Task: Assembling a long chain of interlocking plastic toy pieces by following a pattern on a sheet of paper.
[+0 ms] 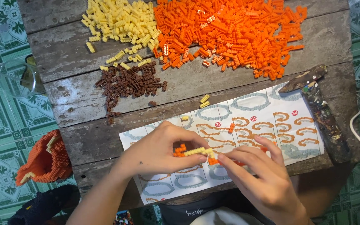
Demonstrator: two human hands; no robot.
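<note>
A: Head cam, what's in hand?

B: Left hand (pixel 159 152) pinched shut on small strip of orange and yellow plastic bricks (pixel 192 152), held just above the printed paper instruction sheet (pixel 255 118). Right hand (pixel 257 175), fingers curled, fingertips closed on the strip's orange end.

A: Step?

B: Prob. pressing a brick on, mid-build. Next calls for lining up studs, firm even squeeze.

A: Supplies?

B: Orange brick pile (pixel 234 33), pale yellow pile (pixel 121 21), brown pile (pixel 130 81) farther back on weathered wooden table (pixel 76 54).
</note>
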